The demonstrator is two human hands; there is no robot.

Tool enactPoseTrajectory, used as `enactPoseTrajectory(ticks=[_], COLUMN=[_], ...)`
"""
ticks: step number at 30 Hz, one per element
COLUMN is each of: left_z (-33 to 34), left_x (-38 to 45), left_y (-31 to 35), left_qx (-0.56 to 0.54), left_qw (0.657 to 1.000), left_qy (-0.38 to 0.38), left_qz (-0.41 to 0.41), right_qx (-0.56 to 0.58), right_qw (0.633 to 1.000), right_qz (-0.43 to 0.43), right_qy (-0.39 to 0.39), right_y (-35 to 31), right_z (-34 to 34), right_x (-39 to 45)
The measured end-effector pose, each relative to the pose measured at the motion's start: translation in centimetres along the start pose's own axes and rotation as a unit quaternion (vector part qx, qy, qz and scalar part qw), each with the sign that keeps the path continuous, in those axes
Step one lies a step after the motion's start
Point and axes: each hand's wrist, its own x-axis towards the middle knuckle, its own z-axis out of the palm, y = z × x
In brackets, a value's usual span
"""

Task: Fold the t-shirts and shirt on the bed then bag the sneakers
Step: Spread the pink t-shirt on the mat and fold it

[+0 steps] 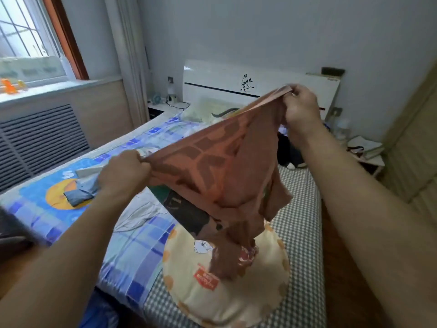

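Observation:
An orange-brown t-shirt [222, 166] with darker block print hangs stretched in the air over the bed [300, 209]. My left hand [123, 171] grips one edge of it at the lower left. My right hand [300, 107] pinches the other edge higher up, at the right. The shirt's lower part dangles down onto a cream round cushion [189, 275]. A folded grey-blue garment [80, 188] lies on the blue sheet to the left. A white garment [139, 214] and a dark one [186, 211] lie crumpled beneath the held shirt. No sneakers are visible.
A white headboard [212, 84] stands at the bed's far end, with a pillow [201, 110] before it. Dark clothing [288, 150] lies at the right of the bed. A bedside table [369, 152] with books stands right, a radiator cover [40, 140] and window left.

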Motion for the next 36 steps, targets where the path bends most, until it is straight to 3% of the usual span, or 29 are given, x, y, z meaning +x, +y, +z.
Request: enactPoseTrajectory(ticks=[2, 3, 4, 5, 6, 8, 10, 14, 18, 21, 26, 31, 36], left_z=[2.5, 4.0, 5.6, 6.8, 8.2, 10.4, 12.6, 15.1, 15.1, 14.7, 14.6, 13.0, 12.5], left_x=[-2.6, -4.4, -6.2, -8.1, -10.1, -13.5, -15.5, -17.1, -19.1, -19.1, -18.1, -17.5, -15.9], left_y=[-2.3, -3.4, -4.4, -4.7, -4.5, -2.7, -1.2, -3.1, -2.9, -2.7, -3.3, -3.2, -2.3], left_qx=[0.114, 0.184, 0.218, 0.202, 0.118, -0.173, -0.259, -0.105, -0.103, -0.068, -0.087, -0.122, -0.03], left_qw=[0.96, 0.922, 0.9, 0.9, 0.911, 0.904, 0.902, 0.959, 0.964, 0.961, 0.96, 0.973, 0.973], left_qy=[-0.255, -0.341, -0.378, -0.383, -0.385, -0.376, -0.326, -0.238, -0.207, -0.232, -0.227, -0.148, -0.168], left_qz=[-0.022, -0.007, 0.014, 0.041, 0.084, 0.104, 0.112, 0.11, 0.133, 0.135, 0.137, 0.13, 0.152], right_qx=[0.033, 0.031, 0.014, -0.018, -0.06, -0.149, -0.182, -0.132, -0.138, -0.116, 0.003, -0.008, -0.031], right_qw=[0.99, 0.98, 0.97, 0.96, 0.947, 0.911, 0.902, 0.925, 0.921, 0.916, 0.905, 0.926, 0.936], right_qz=[0.044, 0.062, 0.076, 0.08, 0.074, 0.053, 0.096, 0.212, 0.224, 0.248, 0.316, 0.261, 0.212], right_qy=[-0.13, -0.186, -0.23, -0.266, -0.306, -0.38, -0.379, -0.288, -0.286, -0.294, -0.284, -0.274, -0.28], right_y=[2.3, 3.4, 4.7, 6.3, 8.0, 12.1, 15.2, 18.8, 19.5, 19.8, 20.0, 19.9, 19.2], right_z=[0.3, 0.4, 0.9, 1.4, 2.1, 4.0, 5.1, 4.9, 5.0, 5.6, 5.4, 5.1, 5.7], right_x=[-4.1, -6.6, -9.1, -11.7, -14.4, -19.6, -24.5, -29.5, -30.6, -31.4, -31.8, -31.1, -31.0])
